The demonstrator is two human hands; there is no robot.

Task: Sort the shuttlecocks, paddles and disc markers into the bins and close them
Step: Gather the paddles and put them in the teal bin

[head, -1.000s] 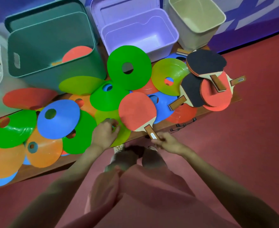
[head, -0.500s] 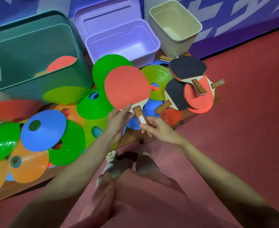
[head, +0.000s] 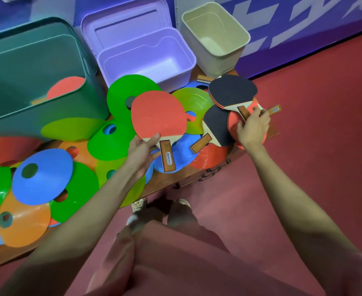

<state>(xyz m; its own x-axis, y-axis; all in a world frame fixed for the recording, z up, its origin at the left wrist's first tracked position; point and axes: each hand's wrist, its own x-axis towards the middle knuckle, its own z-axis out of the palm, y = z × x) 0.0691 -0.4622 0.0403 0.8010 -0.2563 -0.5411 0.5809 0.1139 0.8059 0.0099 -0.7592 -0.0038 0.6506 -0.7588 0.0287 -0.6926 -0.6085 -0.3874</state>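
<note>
My left hand (head: 142, 151) pinches the red paddle (head: 158, 115) at its blade base, lifted over the discs; my right hand (head: 253, 127) spreads open on the paddle pile (head: 232, 97).

— Lighting?
— Even, bright illumination is recorded, apparently from overhead; colours are strongly saturated. Soft sheen is noted on the orange disc marker (head: 24, 221) and on the yellow-green disc marker (head: 194, 105). Only faint shadows are cast beneath the paddles.

— Sharpness?
— The centre is rendered fairly crisp; lettering on the held paddle (head: 158, 118) handle is visible but not legible. Blur is observed along the top left corner and at the lower forearms.

— Distortion?
— Wide-angle bending is seen at the edges; the teal bin (head: 37, 67) walls are bowed.
</note>
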